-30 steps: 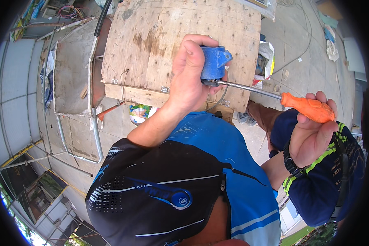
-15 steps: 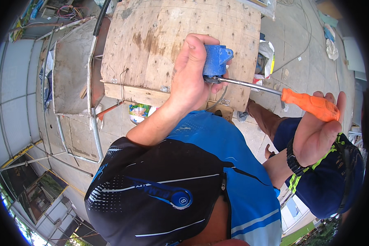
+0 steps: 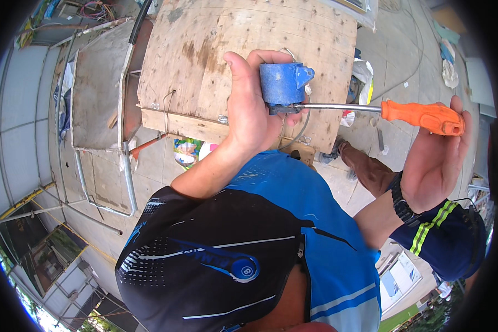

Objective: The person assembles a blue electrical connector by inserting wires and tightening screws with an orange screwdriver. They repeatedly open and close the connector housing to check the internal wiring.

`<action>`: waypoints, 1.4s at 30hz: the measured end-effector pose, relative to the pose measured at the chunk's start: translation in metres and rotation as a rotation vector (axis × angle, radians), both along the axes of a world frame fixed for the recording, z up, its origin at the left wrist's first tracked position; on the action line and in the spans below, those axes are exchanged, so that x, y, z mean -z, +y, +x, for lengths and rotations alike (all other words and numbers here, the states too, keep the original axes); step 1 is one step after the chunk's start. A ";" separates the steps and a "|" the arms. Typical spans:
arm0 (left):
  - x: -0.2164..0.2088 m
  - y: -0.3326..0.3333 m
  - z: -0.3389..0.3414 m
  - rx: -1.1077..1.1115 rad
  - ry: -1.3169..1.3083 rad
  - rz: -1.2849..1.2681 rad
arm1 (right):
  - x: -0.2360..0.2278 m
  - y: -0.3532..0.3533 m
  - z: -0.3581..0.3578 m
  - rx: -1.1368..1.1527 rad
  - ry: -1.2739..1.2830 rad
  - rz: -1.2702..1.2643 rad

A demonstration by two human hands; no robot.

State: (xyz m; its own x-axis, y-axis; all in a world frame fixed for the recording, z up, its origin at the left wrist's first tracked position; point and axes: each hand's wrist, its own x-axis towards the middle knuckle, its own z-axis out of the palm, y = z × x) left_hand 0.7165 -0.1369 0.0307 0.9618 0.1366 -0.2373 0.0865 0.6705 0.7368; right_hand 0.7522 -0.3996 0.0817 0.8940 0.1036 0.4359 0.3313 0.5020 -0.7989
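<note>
My left hand holds a blue cylindrical housing above the wooden board, its thumb sticking up clear of the part. A small lug juts from the housing's right side, and a dark rim runs along its lower end. Into that rim reaches the metal shaft of a screwdriver with an orange handle, lying nearly level. My right hand, a dark band on its wrist, supports the handle's end with fairly straight fingers; part of them is hidden behind the handle. The exact contact at the screwdriver's tip is too small to make out.
Beneath my hands is a plywood-topped table. A metal-framed cart stands at left. Close on my right is another person in dark clothing with reflective stripes. Bags and a thin cable lie on the concrete floor.
The housing has shifted slightly left and turned a little. The screwdriver has become more level, its handle end rising. My right hand has moved up, its fingers straighter.
</note>
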 end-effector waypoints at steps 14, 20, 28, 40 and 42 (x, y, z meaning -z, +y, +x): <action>0.005 0.004 -0.001 -0.021 -0.029 -0.068 | 0.007 -0.005 0.004 -0.146 -0.093 0.004; 0.006 0.004 -0.001 -0.023 -0.026 -0.055 | 0.008 0.005 0.002 -0.171 0.093 0.197; 0.018 0.010 -0.002 -0.072 -0.034 -0.022 | 0.020 0.011 0.002 -0.111 0.173 0.165; 0.018 0.011 -0.005 -0.145 -0.017 -0.054 | 0.038 0.013 0.002 -0.196 0.050 0.193; 0.018 0.011 -0.004 -0.164 0.004 -0.048 | 0.036 0.018 0.003 -0.132 0.092 0.197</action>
State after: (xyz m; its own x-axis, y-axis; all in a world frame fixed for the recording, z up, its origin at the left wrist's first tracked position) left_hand 0.7120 -0.1255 0.0127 0.9266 0.2802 -0.2508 -0.0244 0.7104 0.7034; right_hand 0.7548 -0.3813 0.0462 0.9153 0.1435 0.3763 0.1825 0.6851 -0.7052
